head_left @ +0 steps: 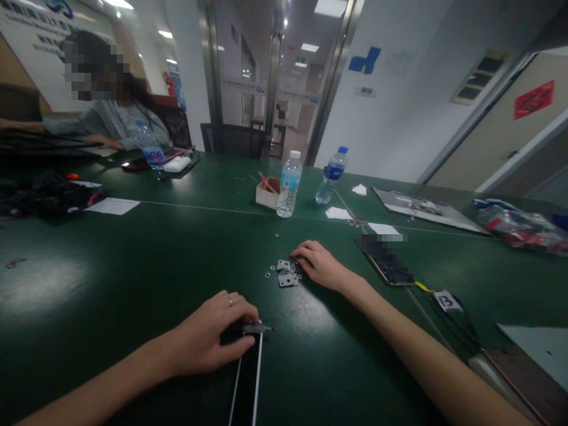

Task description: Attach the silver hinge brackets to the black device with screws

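My left hand (208, 332) grips a metal-tipped tool (255, 328); my right hand (320, 264), grasp unclear, needs a light touch at the adjacent metal plates (287, 279).

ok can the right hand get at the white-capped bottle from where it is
Probably yes: the white-capped bottle stands just beyond the right hand, with nothing visible standing between them.

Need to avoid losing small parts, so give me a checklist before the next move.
1. Slim dark metal-tipped tool held in the left hand: ok.
2. Right hand beside the flat silver metal plates: ok.
3. Right hand gripping a part: cannot tell.
4. Small round silver metal pieces gathered together: not ok, some lie scattered.
5. Clear plastic white-capped bottle upright: ok.
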